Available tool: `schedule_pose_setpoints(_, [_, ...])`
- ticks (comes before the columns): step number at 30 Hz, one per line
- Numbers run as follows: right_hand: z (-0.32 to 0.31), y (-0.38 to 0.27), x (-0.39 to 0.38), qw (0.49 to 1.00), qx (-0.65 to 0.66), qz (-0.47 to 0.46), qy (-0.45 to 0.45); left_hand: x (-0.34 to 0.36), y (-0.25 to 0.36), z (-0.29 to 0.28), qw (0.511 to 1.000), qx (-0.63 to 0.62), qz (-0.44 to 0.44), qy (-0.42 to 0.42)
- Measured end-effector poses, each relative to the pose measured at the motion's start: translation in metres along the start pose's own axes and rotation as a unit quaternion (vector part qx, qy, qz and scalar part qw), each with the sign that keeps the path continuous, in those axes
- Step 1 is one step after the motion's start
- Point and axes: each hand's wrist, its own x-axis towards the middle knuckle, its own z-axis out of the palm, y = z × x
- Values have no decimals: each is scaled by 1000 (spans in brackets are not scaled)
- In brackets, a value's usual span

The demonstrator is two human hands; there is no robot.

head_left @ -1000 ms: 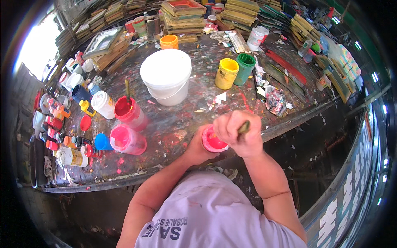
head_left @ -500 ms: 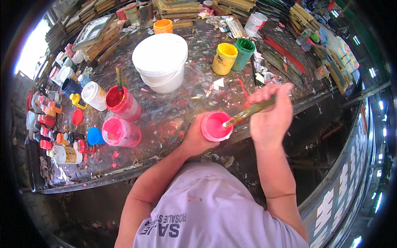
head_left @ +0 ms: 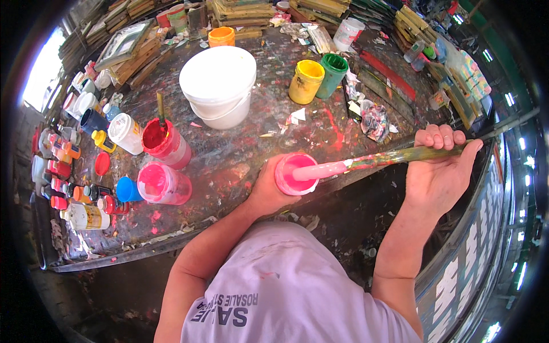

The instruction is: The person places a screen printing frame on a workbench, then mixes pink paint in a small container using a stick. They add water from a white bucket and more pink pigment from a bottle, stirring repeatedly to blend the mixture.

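Note:
Near the front edge of the table, my left hand (head_left: pixel 266 184) is wrapped around a jar of pink paint (head_left: pixel 288 184). My right hand (head_left: pixel 439 174) grips the far end of a long paint-spattered stir stick (head_left: pixel 389 159), off to the right past the table edge. Pink paint thickly coats the stick's other end, which lies slanted over the jar's mouth with its tip inside. To the left of my left hand stand a pink-stained jar (head_left: pixel 178 188) and a red paint jar (head_left: pixel 175 150) with another stick (head_left: pixel 160 108) upright in it.
A white lidded bucket (head_left: pixel 217 86) stands mid-table, with yellow (head_left: pixel 306 86) and green (head_left: pixel 332 77) paint jars to its right. Several small paint bottles crowd the left side, by a blue cup (head_left: pixel 128 189). Wooden frames (head_left: pixel 243 14) are stacked at the back. Crumpled paper (head_left: pixel 376 121) lies near the right edge.
My right hand has moved right and drawn the stick up and out along its length, so its pink-coated end now shows. My left hand keeps the jar in nearly the same place.

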Motion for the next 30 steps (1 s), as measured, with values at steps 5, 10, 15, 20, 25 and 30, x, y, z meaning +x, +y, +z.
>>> schedule_pose_setpoints(5, [25, 85, -41, 988, -48, -55, -134, 1, -3, 0, 1000, -12, 3, 5])
schedule_pose_setpoints(10, [11, 118, -64, 943, -108, 112, -294, 4, 13, -1, 1000, -7, 28, 11])
schedule_pose_setpoints(15, [15, 118, -48, 978, -79, 20, -190, 8, 31, -2, 1000, -12, 11, 27])
schedule_pose_setpoints(20, [14, 129, -47, 935, -77, 158, -309, 5, 36, -3, 998, 40, 21, 34])
schedule_pose_setpoints(25, [-13, 123, -32, 968, -41, -14, -247, 16, 38, 12, 991, -81, 8, 104])
schedule_pose_setpoints(30, [-31, 139, -16, 974, -135, -93, -155, 66, 23, 23, 995, -25, 24, 89])
